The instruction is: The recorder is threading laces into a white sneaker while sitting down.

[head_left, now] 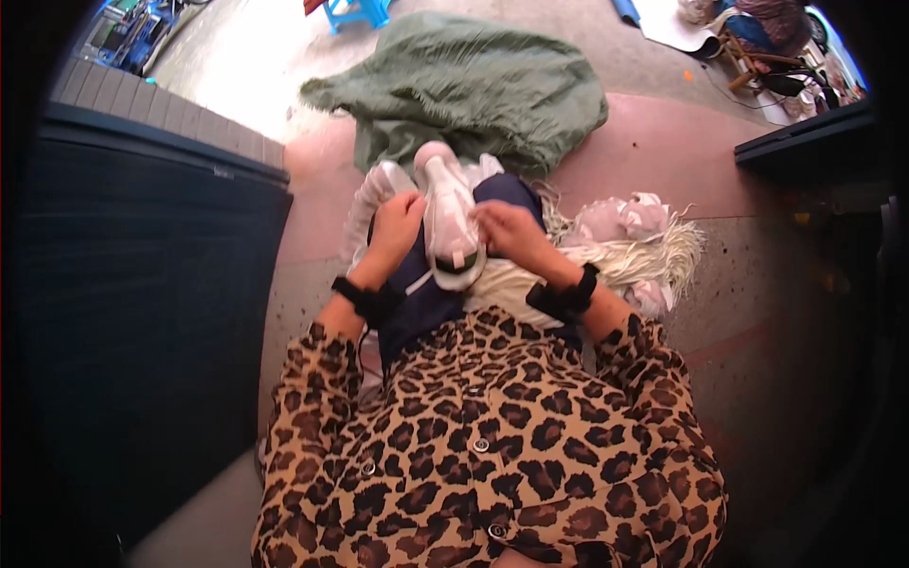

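A white and pale pink shoe point(453, 213) rests lengthwise between my thighs, its dark opening toward me. My left hand point(400, 225) is closed in a pinch just left of the shoe; whatever its fingers hold is too small to name. At the shoe's right edge, my right hand point(509, 233) has its fingers drawn together against the side, and anything between them is hidden. A bundle of long cream laces point(620, 260) lies by my right leg, running under my right forearm. Several pink and white shoe pieces point(602, 222) sit on and beside that bundle.
A green woven sack point(473, 90) is spread on the floor ahead. Dark door panels stand at left point(161, 275) and right point(805, 142). Farther off are a blue stool point(356, 13) and a wooden-framed chair point(748, 62). White shoe pieces point(365, 204) lie beside my left leg.
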The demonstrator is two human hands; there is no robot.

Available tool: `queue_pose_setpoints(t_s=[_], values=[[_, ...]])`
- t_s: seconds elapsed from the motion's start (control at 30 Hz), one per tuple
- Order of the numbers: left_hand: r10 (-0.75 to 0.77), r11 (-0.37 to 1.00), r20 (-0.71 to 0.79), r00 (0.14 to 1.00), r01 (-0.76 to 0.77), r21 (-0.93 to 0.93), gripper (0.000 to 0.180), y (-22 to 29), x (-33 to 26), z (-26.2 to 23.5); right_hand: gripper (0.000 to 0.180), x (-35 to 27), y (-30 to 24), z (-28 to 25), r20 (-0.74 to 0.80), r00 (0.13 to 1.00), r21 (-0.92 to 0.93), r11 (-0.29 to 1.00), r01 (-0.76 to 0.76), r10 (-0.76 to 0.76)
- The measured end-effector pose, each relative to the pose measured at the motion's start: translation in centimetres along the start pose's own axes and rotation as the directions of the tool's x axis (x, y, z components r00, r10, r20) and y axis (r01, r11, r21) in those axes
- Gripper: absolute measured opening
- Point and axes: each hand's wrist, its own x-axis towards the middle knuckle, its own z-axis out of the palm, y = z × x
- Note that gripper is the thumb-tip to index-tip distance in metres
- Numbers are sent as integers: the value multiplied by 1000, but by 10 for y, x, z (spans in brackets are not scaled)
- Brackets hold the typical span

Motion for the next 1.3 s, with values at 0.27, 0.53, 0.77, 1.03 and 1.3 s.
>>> queue_pose_setpoints(t_s=[0.27, 0.53, 0.77, 1.03, 1.3], values=[[64, 932, 76, 995, -87, 352, 31, 4, 17, 29, 29, 34, 43, -12, 32, 999, -28, 999, -22, 23], [-22, 921, 147, 989, -37, 387, 30, -10, 35, 30, 21, 51, 51, -14, 115, 993, -504, 859, 93, -40], [-82, 935, 162, 983, 20, 354, 29, -8, 42, 33, 23, 63, 46, -9, -32, 992, -466, 876, -123, 122], [-8, 911, 95, 995, -32, 412, 26, -12, 40, 42, 27, 73, 49, 8, -139, 982, -530, 829, -182, 127], [3, 931, 78, 997, -31, 364, 27, -11, 35, 40, 27, 71, 52, 22, -225, 971, -516, 835, -192, 85]])
